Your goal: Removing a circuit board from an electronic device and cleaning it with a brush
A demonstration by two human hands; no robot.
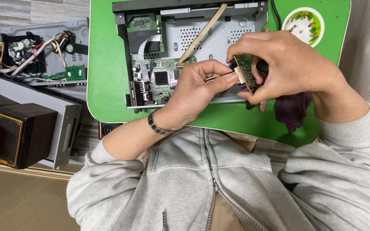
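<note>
My right hand (285, 64) grips a small green circuit board (245, 70) held on edge above the opened metal device chassis (185, 32). My left hand (198, 87) pinches the white connector and thin wires at that board's left edge. A dark tool handle shows between my right fingers. The chassis rests on a green lap table (103, 64). Inside it lie a main circuit board (159, 79) with a black heat sink, a smaller green board (141, 25), a white ribbon cable and a tan flat cable (202, 34).
A purple cloth (292, 109) lies on the table under my right wrist. A small floral dish (303, 23) sits at the far right corner. On the floor at left are another opened device (35, 51) with wires, a grey metal cover (65, 128) and dark wooden speaker boxes (18, 132).
</note>
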